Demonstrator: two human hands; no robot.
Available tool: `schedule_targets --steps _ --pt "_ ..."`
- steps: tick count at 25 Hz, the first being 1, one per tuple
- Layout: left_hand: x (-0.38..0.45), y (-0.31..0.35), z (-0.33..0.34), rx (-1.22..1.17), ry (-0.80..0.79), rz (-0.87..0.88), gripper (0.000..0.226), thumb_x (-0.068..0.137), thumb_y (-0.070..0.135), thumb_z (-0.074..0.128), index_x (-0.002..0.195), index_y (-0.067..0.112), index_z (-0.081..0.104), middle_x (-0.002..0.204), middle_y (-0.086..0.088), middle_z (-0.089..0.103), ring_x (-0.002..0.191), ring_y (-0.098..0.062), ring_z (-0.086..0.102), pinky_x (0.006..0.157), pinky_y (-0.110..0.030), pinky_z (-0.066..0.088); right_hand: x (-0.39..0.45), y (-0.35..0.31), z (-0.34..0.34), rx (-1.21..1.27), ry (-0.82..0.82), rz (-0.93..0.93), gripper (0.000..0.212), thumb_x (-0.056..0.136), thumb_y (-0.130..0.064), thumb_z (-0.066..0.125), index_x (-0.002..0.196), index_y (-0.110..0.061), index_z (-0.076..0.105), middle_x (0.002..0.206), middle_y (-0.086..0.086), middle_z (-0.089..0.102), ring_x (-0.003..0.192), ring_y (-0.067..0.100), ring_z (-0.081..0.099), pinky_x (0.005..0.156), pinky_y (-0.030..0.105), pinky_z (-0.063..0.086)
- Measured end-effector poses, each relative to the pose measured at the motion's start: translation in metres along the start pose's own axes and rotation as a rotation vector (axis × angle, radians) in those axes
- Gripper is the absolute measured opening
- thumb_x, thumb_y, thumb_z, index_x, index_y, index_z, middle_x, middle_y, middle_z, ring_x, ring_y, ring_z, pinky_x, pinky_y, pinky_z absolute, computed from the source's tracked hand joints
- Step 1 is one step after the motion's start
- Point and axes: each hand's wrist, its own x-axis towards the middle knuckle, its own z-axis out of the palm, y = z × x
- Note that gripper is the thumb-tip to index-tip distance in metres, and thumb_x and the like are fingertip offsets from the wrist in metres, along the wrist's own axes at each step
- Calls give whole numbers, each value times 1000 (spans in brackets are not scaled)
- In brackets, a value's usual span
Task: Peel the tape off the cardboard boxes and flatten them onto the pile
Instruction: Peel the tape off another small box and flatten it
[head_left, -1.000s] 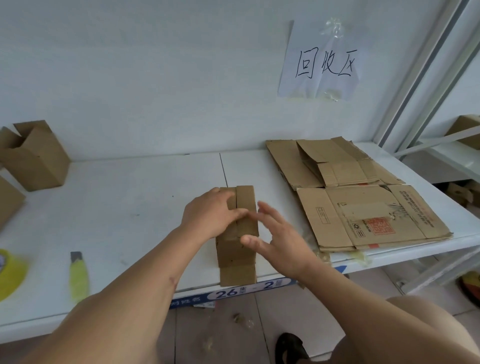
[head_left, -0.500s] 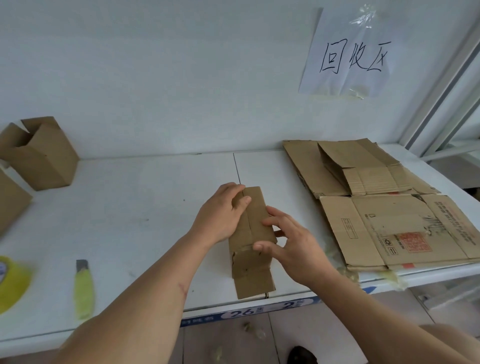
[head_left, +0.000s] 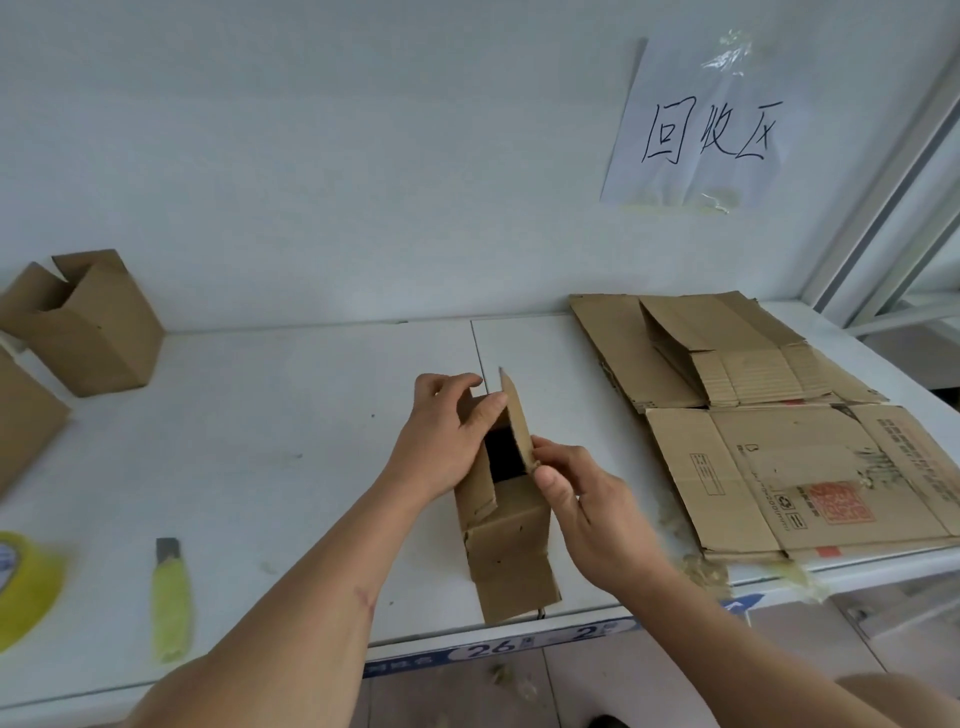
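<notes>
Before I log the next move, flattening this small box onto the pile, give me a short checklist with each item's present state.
1. Top flap lifted: ok, the right hand pinches it upright.
2. Small box steadied: ok, the left hand grips its far end.
3. Tape fully peeled: cannot tell.
4. Bottom flaps released: cannot tell, underside hidden.
5. Pile of flattened cardboard ready: ok, lying flat to the right on the table.
6. Utility knife clear of hands: ok, lying to the left.
</notes>
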Motion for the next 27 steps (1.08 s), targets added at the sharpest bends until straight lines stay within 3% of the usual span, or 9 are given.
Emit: schedule_targets --steps 2,5,8,12,15,20,22,24,27 --pt "0 0 -3 -31 46 -55 48 93 57 48 125 21 47 125 6 33 101 -9 50 88 -24 41 -2 -2 5 18 -3 -17 50 92 -65 33 130 -38 51 114 -33 56 108 -9 56 82 3 40" --pt "-6 -2 -2 -86 121 -111 43 92 57 51 100 16 43 108 0 41 82 -7 50 68 -21 39 1 -10 8 -37 -11 -47 73 79 -84 36 127 -32 55 113 -35 55 102 -9 55 80 8 42" --pt "-15 -7 -2 -182 112 -177 45 90 61 51 92 17 42 94 -4 50 78 -14 52 64 -25 42 11 -14 7 197 112 95 46 88 -66 37 94 -30 65 66 -28 61 62 -4 56 56 14 41" --pt "-24 -12 -17 -201 -10 -191 47 81 56 69 91 16 47 98 -9 57 89 -24 58 73 -31 45 26 -12 8 668 208 352 38 97 -53 42 104 -27 69 91 1 76 89 21 72 80 41 59" --pt "-23 -5 -35 12 -174 -236 49 75 47 79 94 17 45 95 -5 56 82 -20 53 70 -31 43 32 -15 4 775 248 512 34 96 -56 47 98 -29 68 97 10 74 90 31 72 79 55 58" --pt "-13 15 -24 352 -124 -256 64 70 57 78 100 18 36 93 2 50 76 -15 52 56 -29 37 44 -22 -9 601 158 623 33 101 -52 38 97 -25 57 93 6 63 80 20 63 57 29 47" --pt "-11 18 -11 436 -34 -245 68 68 60 77 102 18 35 99 2 50 75 -19 54 52 -30 35 48 -25 -6 431 102 565 41 98 -59 36 99 -25 58 93 2 64 82 16 63 60 29 47" --pt "-9 19 -5 470 27 -224 69 70 59 76 105 17 35 100 1 45 71 -21 52 50 -30 32 53 -20 -3 317 71 486 42 88 -64 54 102 -26 64 92 -3 70 84 14 67 71 33 55" --pt "-7 17 -3 535 40 -181 61 76 50 73 110 14 37 100 0 41 70 -22 48 53 -30 34 62 -16 -5 223 -13 482 41 66 -49 79 101 -29 68 90 -4 74 85 15 70 83 42 58"
